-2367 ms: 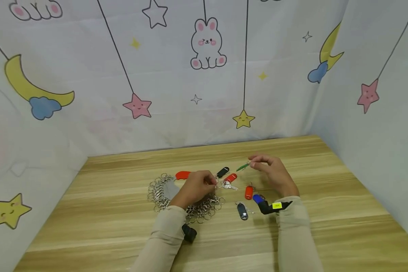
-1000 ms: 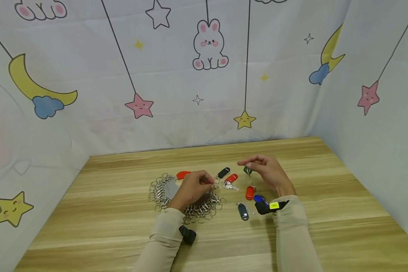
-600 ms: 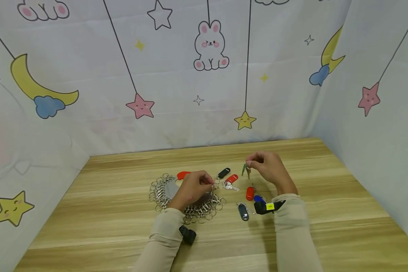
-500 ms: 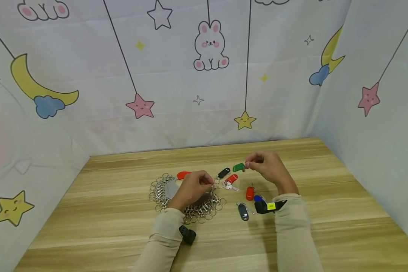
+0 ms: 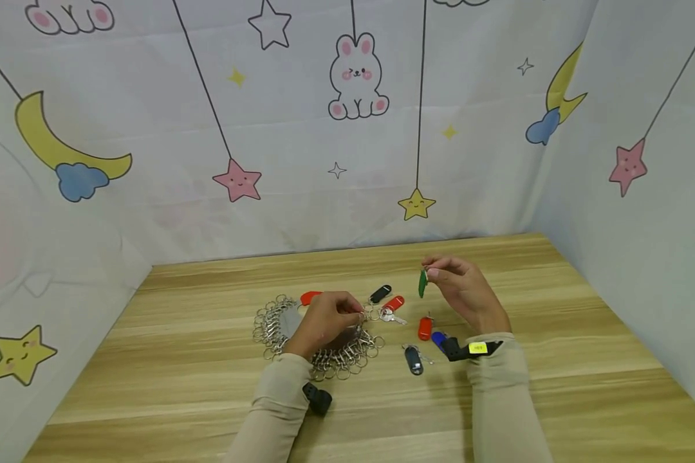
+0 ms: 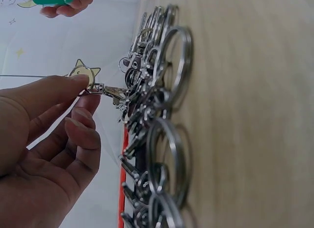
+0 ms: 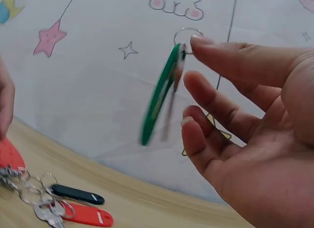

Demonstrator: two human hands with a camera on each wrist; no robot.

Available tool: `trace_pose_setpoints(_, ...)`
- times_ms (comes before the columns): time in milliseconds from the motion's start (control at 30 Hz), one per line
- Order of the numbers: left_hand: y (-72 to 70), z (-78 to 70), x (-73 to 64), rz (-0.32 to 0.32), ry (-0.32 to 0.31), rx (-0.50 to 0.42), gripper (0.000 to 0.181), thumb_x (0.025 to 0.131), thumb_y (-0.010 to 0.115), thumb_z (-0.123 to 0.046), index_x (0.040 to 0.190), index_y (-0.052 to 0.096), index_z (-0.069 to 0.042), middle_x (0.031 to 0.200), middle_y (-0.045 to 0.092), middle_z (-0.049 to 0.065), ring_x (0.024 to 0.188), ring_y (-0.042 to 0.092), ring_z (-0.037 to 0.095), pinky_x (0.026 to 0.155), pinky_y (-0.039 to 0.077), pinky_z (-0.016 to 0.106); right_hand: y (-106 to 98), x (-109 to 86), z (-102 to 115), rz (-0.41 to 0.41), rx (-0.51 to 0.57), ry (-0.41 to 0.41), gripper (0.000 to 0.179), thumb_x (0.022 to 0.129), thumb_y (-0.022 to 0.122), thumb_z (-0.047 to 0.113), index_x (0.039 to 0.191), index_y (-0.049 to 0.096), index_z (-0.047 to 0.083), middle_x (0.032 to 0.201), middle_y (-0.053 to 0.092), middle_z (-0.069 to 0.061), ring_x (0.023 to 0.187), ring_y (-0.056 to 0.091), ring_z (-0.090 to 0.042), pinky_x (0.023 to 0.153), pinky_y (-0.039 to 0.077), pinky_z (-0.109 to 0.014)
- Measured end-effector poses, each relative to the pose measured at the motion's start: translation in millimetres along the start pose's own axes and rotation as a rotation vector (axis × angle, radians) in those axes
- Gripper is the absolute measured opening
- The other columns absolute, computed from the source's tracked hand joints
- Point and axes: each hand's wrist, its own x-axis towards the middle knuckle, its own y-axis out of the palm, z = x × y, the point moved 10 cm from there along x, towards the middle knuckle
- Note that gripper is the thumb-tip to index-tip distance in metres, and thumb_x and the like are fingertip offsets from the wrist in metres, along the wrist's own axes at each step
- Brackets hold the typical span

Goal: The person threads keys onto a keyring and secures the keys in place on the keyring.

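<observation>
In the head view, the left hand [image 5: 330, 323] is bending over a fan of metal rings and clips [image 5: 266, 331] on the wooden table [image 5: 150, 366], while the right hand [image 5: 468, 292] is holding the green tag [image 5: 422, 283] up in the air, clear of that fan. A black tag [image 5: 380, 294] and a red tag [image 5: 393, 303] with a silver key [image 5: 389, 315] are lying just beside the fan, seemingly already on its rings. A second red tag [image 5: 425, 328], a blue tag [image 5: 438, 339] and a dark grey tag [image 5: 414, 360] are lying apart from it, so these three are probably remaining to be dealt with. In the left wrist view, the left thumb and fingers are pinching one metal ring [image 6: 93, 76], whose clip [image 6: 112, 92] is reaching to the fan; nothing is hanging on it, so the green tag's joining appears not yet done. In the right wrist view, the right thumb and forefinger are pinching the green tag's thin split ring [image 7: 187, 29], the tag and a blurred key [image 7: 170, 107] dangling beneath. Whether the black and red tags' rings are truly linking to the fan, I cannot tell.
</observation>
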Motion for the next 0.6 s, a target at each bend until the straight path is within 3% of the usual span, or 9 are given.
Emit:
trace_pose_setpoints(133,-0.4,2.0,-0.5,-0.002,-0.013,-0.005,0.004,0.09,0.078,-0.012,0.093,0.076,-0.013,0.085,0.068,-0.005,0.078,0.064,0.015,0.07,0.055,0.035,7.1,-0.3,-6.3,0.078,0.215,0.006,0.04,0.103,0.038,-0.014,0.094,0.073,0.003,0.121,0.063,-0.011,0.118,0.053,-0.028,0.103,0.039,-0.036)
trace_pose_setpoints(267,-1.4,4.0,-0.3,-0.006,-0.033,-0.012,0.004,0.09,0.079,-0.019,0.092,0.077,-0.015,0.084,0.069,-0.006,0.078,0.065,0.014,0.069,0.055,0.035,17.7,-0.2,-29.0,0.116,0.319,0.14,0.043,0.104,0.029,-0.012,0.093,0.068,0.001,0.117,0.063,-0.017,0.118,0.056,-0.034,0.107,0.037,-0.042)
trace_pose_setpoints(433,-1.1,4.4,-0.4,-0.002,-0.044,-0.037,0.006,0.093,0.076,-0.016,0.096,0.078,-0.012,0.084,0.07,-0.004,0.076,0.066,0.017,0.067,0.055,0.035,33.9,-1.8,-64.7,0.183,0.189,0.315,0.034,0.104,0.039,-0.011,0.097,0.069,0.004,0.108,0.066,-0.014,0.098,0.066,-0.025,0.088,0.053,-0.035)
trace_pose_setpoints(600,-0.6,3.3,-0.3,0.012,-0.043,-0.082,0.007,0.094,0.073,-0.008,0.099,0.077,-0.006,0.083,0.072,0.004,0.068,0.069,0.022,0.064,0.057,0.036,46.5,-3.5,-90.6,0.228,0.021,0.434,0.019,0.101,0.051,-0.009,0.096,0.067,0.0,0.102,0.07,-0.02,0.089,0.07,-0.026,0.079,0.056,-0.035)
